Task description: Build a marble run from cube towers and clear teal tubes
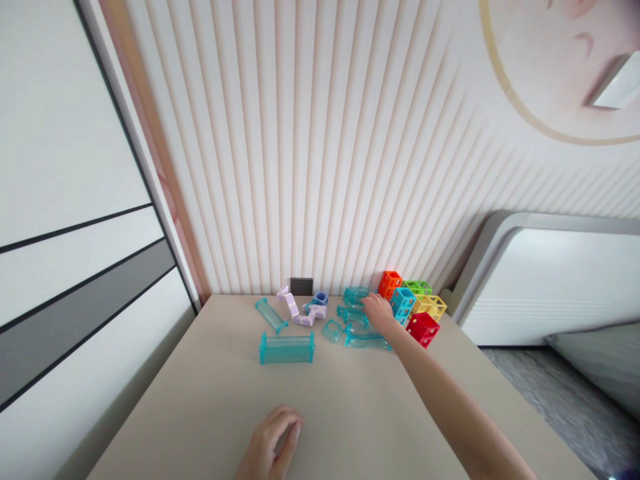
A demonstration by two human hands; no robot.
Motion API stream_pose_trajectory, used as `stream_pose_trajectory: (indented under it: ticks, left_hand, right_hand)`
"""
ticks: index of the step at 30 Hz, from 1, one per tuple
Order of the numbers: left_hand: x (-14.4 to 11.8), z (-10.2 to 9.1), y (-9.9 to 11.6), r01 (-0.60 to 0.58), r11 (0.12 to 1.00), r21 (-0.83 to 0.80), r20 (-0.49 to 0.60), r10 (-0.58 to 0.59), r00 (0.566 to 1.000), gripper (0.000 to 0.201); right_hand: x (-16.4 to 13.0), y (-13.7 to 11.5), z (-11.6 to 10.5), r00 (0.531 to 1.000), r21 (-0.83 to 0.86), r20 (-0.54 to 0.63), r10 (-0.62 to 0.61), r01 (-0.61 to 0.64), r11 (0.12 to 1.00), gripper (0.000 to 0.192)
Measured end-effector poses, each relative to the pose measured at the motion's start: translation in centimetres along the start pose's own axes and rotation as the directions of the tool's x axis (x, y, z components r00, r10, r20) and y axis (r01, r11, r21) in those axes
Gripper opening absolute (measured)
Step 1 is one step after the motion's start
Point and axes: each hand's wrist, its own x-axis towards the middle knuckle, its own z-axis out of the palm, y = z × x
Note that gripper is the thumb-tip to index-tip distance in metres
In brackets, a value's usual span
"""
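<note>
Hands: left (pixel 273 440) curled narrow over worktop (pixel 220 407), thumb against forefinger; right (pixel 377 310) at teal tubes' (pixel 351 315) right ends, grip hidden, can't tell. Tubes lie right of centre, long axes roughly left-right, right ends toward blocks (pixel 403 305).

A cream fluted wall (pixel 320 133) is filling the frame's upper centre; a white, grey-rimmed headboard (pixel 560 287) is standing at right.

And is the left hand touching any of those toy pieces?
No, tabletop shows between the left hand and the nearest teal piece.
</note>
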Motion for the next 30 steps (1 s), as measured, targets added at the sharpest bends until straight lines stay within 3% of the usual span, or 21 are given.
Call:
stream_pose_trajectory:
  ticks: [10,22,30]
  left_hand:
    - [-0.33,0.42,-1.01,0.031,0.999,0.009,0.038,-0.031,0.999,0.034]
    - [-0.35,0.26,-0.58,0.044,0.999,0.001,0.052,-0.044,0.998,0.032]
    - [-0.39,0.36,-0.82,0.063,0.998,-0.009,0.056,-0.063,0.996,0.033]
  right_hand:
    - [0.29,-0.01,0.02,0.995,-0.090,-0.038,-0.095,0.092,0.992,0.030]
    - [-0.09,0.13,-0.08,0.978,-0.163,-0.135,-0.160,0.138,0.977,0.016]
    - [-0.26,0.14,-0.54,0.972,-0.173,-0.163,-0.170,0.142,0.975,0.027]
